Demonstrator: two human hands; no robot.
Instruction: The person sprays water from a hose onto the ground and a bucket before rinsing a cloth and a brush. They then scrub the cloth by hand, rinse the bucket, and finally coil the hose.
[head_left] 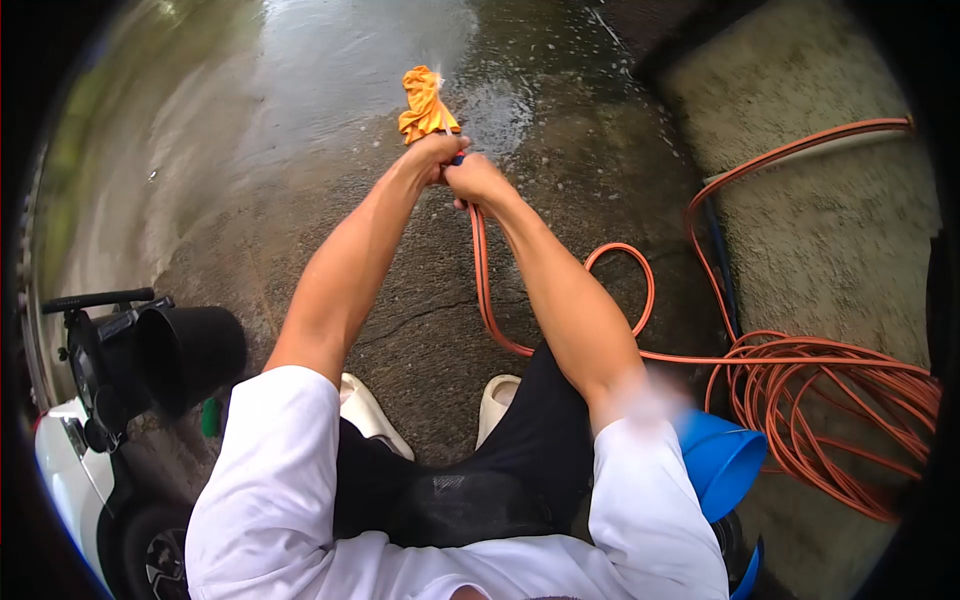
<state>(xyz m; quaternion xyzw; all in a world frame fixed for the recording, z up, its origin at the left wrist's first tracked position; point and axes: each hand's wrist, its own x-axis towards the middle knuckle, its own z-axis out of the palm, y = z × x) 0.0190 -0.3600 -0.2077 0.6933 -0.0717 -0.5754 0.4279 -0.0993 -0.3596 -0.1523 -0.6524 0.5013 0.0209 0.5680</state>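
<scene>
Stretched out in front of me, my left hand [432,152] is closed on a crumpled yellow-orange cloth [424,105], which sticks out beyond the fingers. Right beside it, my right hand [476,180] is wrapped round the end of an orange hose [484,290]. A small dark blue piece of the hose end [458,159] shows between the two hands. Water sprays at the cloth and splashes past it. My fingers are partly hidden by the backs of the hands.
Wet concrete [400,270] lies beneath me. Coils of the hose [820,390] rest at the right by a rough wall [810,240], near a blue bucket [722,465]. A black cylindrical object [190,355] and part of a white car [75,480] are at the left.
</scene>
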